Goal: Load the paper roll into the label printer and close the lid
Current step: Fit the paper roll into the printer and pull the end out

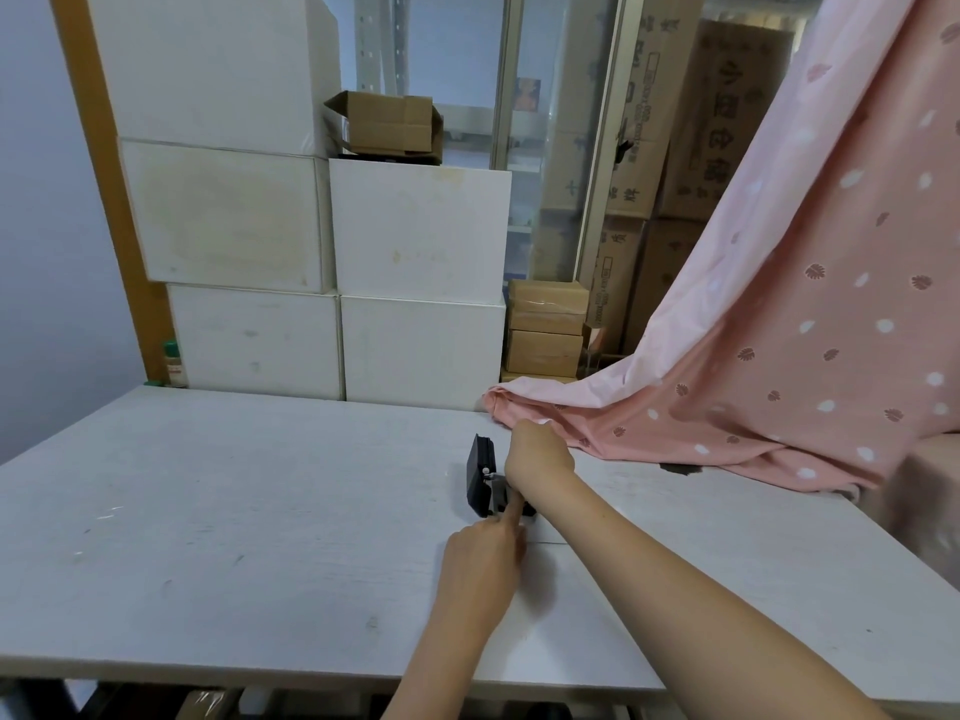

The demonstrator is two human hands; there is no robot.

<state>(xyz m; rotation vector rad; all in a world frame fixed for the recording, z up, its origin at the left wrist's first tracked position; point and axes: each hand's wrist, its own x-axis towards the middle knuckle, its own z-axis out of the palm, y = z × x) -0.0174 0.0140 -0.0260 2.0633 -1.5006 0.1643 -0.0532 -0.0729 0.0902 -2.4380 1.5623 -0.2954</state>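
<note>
Head view. Your right hand [537, 456]: knuckles up, fingers curled down over the right side of the small black plastic label printer [493, 485]; whether it grips anything underneath cannot be told. Your left hand [485, 556]: loosely curled, one finger extended and touching the printer's near edge, nothing held. Printer: on the white desk [208, 511], centre-right, its black lid [480, 472] standing open on the left side. Paper roll: hidden under your right hand or not distinguishable. Pink patterned cloth [779, 356]: draped from upper right, its hem lying on the desk just behind your right hand. White foam boxes [322, 262]: stacked at the desk's far edge. Brown cardboard cartons [545, 330]: beyond, to the right of the boxes.
</note>
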